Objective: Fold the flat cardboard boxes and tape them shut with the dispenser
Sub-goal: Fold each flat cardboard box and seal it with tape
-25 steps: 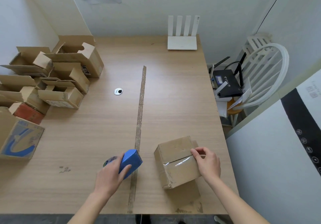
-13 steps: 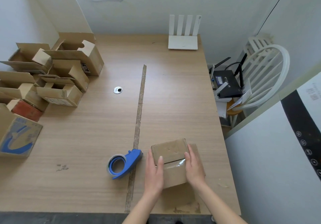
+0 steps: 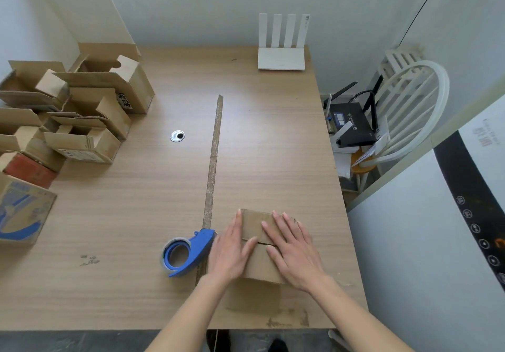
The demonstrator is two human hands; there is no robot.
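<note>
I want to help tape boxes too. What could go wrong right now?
The box sits near the table's front edge, so a hard push from the left hand or right hand might slide it off. The tape dispenser lies right beside the left hand; a bump could knock it away. Both hands are flat on the flaps, which may pop open if they lift.

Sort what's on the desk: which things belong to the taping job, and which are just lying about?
Job: box under both flat hands, left and right; dispenser; open boxes.
Lying about: white router; printed carton; chair.
</note>
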